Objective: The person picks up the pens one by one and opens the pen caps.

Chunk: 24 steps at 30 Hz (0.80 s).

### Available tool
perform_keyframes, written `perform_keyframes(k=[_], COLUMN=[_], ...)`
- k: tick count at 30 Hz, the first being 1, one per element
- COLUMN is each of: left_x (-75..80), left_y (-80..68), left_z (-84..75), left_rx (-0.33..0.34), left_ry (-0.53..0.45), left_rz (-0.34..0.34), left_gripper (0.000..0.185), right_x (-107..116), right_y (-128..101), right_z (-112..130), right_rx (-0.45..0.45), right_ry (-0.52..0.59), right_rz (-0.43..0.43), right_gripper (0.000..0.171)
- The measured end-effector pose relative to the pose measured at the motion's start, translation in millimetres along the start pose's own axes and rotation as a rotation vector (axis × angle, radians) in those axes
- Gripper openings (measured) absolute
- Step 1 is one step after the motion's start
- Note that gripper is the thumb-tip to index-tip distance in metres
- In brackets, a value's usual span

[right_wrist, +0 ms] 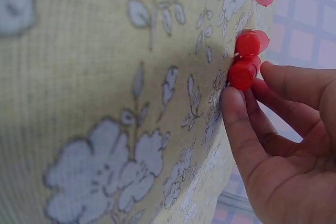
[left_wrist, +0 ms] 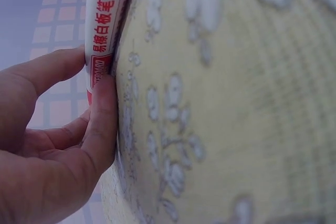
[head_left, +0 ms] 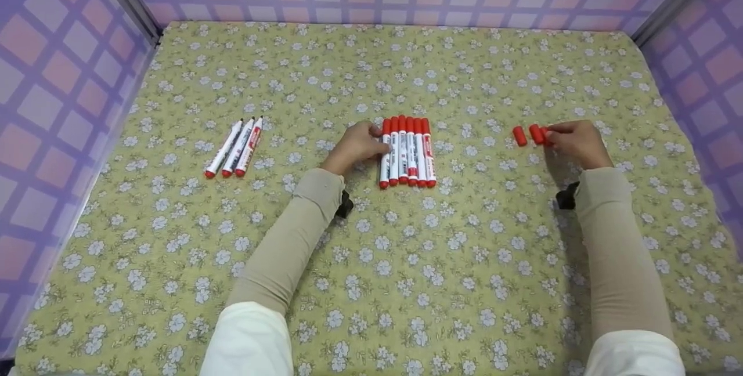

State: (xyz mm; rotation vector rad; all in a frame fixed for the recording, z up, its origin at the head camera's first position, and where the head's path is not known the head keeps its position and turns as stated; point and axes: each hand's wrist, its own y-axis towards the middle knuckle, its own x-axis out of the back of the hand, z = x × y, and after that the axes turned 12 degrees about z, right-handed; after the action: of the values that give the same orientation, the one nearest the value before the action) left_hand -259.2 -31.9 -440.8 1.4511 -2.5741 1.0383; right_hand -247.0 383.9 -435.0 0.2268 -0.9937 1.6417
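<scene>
Left hand [head_left: 360, 144] rests at the left flank of the marker row [head_left: 407, 152] — seven capped red-and-white markers side by side at mid-bench, long axes running away from the person, caps at the far end. The left wrist view shows its grip closed on the outermost marker [left_wrist: 105, 30], thumb and forefinger pinching the barrel.

Right hand [head_left: 574, 141] sits well apart to the right, at three loose red caps [head_left: 529, 134]. Its fingers touch the nearest cap [right_wrist: 243, 73]; whether they pinch it cannot be told.

Three uncapped markers [head_left: 235, 147] lie far left on the floral cloth [head_left: 371, 260] — the left hand is nearer them, the caps lie on the opposite side.
</scene>
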Motion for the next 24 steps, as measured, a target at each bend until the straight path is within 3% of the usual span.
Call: perform_keyframes(k=[7, 24], left_x=[0.8, -1.2], left_y=[-0.5, -0.7], left_z=[1.4, -1.6], left_rx=[-0.045, -0.041], left_ry=[0.078, 0.085], left_rz=[-0.017, -0.043], left_gripper=[0.045, 0.040], right_x=[0.3, -3.6], right_y=[-2.1, -1.4], right_z=[-0.5, 0.2], right_rx=[0.033, 0.000], right_ry=[-0.023, 0.017], right_rz=[-0.005, -0.011], right_gripper=[0.052, 0.054])
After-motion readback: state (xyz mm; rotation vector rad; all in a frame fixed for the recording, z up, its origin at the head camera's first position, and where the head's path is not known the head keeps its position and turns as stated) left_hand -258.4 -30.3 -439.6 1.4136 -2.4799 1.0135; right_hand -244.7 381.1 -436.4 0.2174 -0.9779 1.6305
